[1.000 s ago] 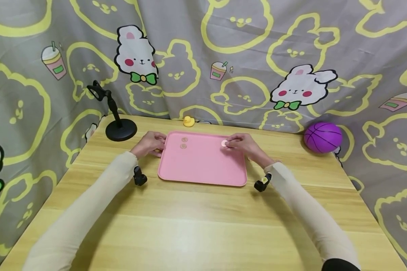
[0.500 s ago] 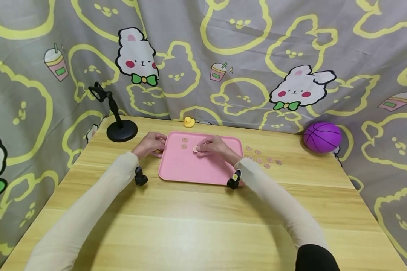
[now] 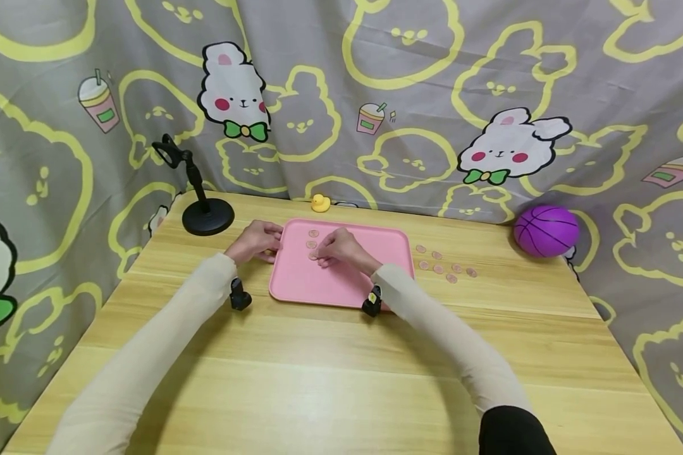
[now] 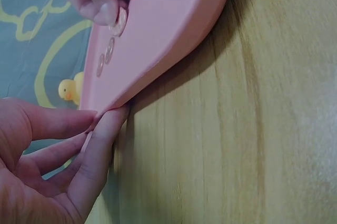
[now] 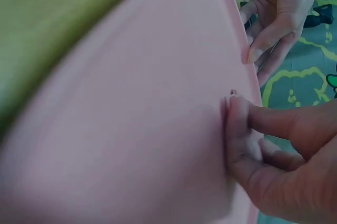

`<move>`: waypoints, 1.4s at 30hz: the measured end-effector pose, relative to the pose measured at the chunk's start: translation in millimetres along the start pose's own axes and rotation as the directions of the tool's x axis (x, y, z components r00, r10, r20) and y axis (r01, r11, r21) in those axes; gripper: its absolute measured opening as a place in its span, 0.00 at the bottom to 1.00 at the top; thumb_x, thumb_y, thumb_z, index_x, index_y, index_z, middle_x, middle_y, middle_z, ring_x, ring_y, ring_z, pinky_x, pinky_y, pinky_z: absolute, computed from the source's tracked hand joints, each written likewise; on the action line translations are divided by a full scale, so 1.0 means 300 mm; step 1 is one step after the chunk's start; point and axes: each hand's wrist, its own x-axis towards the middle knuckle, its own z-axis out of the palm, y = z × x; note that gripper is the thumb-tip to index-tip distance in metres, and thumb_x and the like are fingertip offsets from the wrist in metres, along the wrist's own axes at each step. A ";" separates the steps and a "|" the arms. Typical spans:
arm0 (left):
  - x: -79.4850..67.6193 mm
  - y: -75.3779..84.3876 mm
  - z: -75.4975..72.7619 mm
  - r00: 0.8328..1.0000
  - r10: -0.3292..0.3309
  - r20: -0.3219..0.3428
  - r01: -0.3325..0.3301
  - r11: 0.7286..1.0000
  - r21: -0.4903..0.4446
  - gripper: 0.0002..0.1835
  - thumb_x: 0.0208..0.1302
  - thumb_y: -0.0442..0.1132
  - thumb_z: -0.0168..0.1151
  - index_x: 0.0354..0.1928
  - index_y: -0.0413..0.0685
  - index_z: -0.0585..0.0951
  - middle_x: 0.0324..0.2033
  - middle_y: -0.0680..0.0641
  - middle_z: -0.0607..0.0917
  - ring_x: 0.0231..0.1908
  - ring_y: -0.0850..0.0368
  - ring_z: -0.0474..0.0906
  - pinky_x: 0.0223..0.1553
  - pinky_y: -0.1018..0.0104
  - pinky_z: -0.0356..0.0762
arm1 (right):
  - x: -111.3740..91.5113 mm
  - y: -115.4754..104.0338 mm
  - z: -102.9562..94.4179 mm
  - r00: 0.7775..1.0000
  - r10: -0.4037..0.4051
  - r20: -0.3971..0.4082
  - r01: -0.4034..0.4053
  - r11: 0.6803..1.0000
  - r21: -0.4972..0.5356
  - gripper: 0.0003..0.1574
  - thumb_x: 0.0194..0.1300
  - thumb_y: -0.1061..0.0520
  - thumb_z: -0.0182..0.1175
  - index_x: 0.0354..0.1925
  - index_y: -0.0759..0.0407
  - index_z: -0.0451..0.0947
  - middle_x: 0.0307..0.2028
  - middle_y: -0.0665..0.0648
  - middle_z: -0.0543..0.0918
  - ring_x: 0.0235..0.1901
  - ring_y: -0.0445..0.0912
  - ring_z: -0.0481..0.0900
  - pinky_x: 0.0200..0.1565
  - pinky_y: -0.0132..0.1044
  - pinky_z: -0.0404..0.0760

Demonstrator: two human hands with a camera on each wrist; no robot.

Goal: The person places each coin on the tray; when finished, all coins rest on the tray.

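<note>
The pink tray (image 3: 313, 284) lies on the wooden table. Its left rim is pinched between the thumb and fingers of my left hand (image 3: 255, 241), which the left wrist view shows up close. Over the tray's left part, my right hand (image 3: 343, 248) pinches a small round coin (image 4: 120, 22) at the tray's surface; the right wrist view mostly hides it behind the fingers. Two more coins, an upper one (image 3: 313, 233) and a lower one (image 3: 311, 244), lie flat on the tray just beyond it, roughly in line with it.
Several loose coins (image 3: 438, 269) lie on the table right of the tray. Along the back stand a black stand (image 3: 207, 217), a yellow rubber duck (image 3: 320, 203) and a purple basketball (image 3: 546, 231). A patterned curtain (image 3: 319, 151) closes off the back and sides.
My right hand has carried the coin leftward from the tray's right side to just below the two lying coins. The left hand has stayed at the rim.
</note>
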 end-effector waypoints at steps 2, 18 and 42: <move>0.003 -0.001 0.001 1.000 0.003 0.000 -0.003 1.000 0.002 0.31 0.70 0.25 0.57 0.75 0.32 0.68 0.61 0.31 0.78 0.41 0.54 0.81 0.34 0.68 0.89 | 0.001 -0.011 0.005 1.000 -0.003 0.001 0.003 0.999 -0.054 0.07 0.67 0.70 0.66 0.40 0.78 0.84 0.34 0.69 0.90 0.20 0.42 0.84 0.30 0.34 0.89; -0.005 0.010 0.006 1.000 0.013 -0.015 -0.013 0.999 0.044 0.30 0.69 0.24 0.56 0.74 0.31 0.70 0.59 0.33 0.78 0.41 0.53 0.81 0.34 0.67 0.89 | 0.016 -0.010 0.023 0.999 -0.013 -0.031 0.009 0.993 -0.116 0.09 0.69 0.68 0.67 0.30 0.70 0.83 0.21 0.57 0.85 0.18 0.41 0.82 0.27 0.32 0.88; -0.014 0.010 0.007 1.000 0.015 0.001 -0.015 0.999 0.037 0.31 0.69 0.24 0.56 0.74 0.31 0.69 0.59 0.33 0.78 0.42 0.52 0.80 0.36 0.67 0.89 | -0.049 0.010 -0.163 0.993 -0.115 0.025 0.117 0.972 -0.202 0.10 0.75 0.67 0.57 0.47 0.73 0.83 0.42 0.69 0.88 0.32 0.46 0.85 0.38 0.36 0.90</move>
